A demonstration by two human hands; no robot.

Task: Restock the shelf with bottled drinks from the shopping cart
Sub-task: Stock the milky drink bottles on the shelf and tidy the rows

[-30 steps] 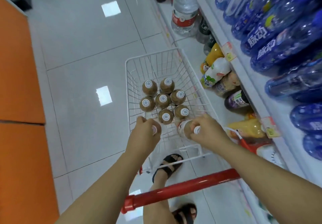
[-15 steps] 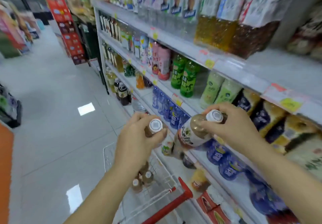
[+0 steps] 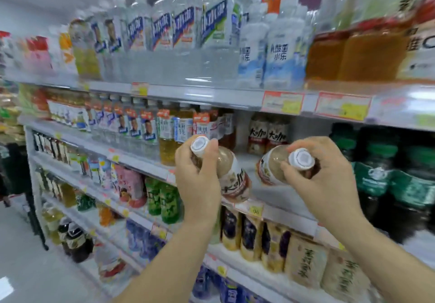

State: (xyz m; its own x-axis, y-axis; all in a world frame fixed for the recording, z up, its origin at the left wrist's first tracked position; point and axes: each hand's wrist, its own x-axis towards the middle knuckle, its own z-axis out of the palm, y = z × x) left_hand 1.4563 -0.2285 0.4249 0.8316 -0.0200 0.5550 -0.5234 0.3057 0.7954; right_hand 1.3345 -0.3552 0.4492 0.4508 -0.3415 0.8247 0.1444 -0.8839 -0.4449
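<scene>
My left hand (image 3: 197, 185) is clasping the left bottle (image 3: 233, 177), my right hand (image 3: 329, 185) the right bottle (image 3: 270, 168), bases tilting toward the matching row (image 3: 268, 135); the right bottle is lying nearer.

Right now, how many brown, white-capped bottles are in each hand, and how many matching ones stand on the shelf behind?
Left-hand bottle, gripped by the left hand: 1
Right-hand bottle, gripped by the right hand: 1
Matching bottles visible at the back of the shelf: 2
Total: 4
</scene>
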